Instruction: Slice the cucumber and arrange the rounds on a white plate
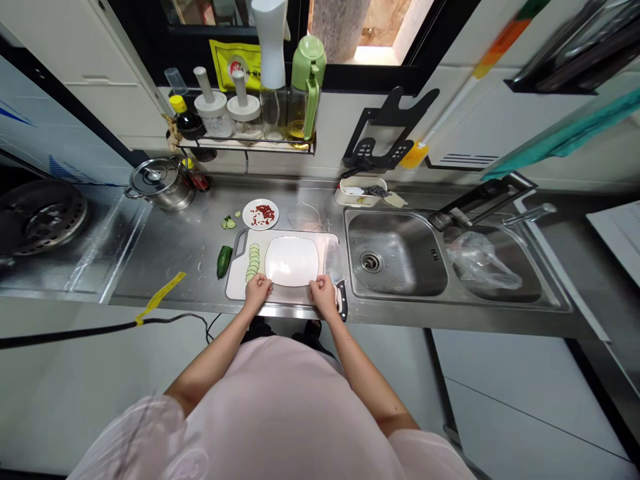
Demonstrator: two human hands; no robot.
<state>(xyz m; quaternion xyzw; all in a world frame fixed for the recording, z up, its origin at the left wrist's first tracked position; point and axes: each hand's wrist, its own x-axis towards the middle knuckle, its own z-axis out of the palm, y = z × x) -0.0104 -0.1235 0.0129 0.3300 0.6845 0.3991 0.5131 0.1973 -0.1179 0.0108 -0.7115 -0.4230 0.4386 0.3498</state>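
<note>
A white plate point(292, 260), rectangular with rounded corners, lies on or just above the white cutting board point(235, 288). My left hand point(257, 292) is closed at its near left corner, with the fingers pinched on the rim. My right hand point(324, 293) pinches the near right corner the same way. A row of overlapping cucumber slices point(254, 256) lies on the board left of the plate. To my right, a kitchen knife point(343, 300) shows its black riveted handle. A piece of cucumber point(225, 261) rests on the counter left of the board.
Behind the board stand a round plate of chopped red pieces point(263, 215) and a few cucumber scraps point(229, 223). A steel pot point(163, 184) is back left. The sink point(397, 253) lies to the right, and a bottle rack point(245, 143) hangs at the back.
</note>
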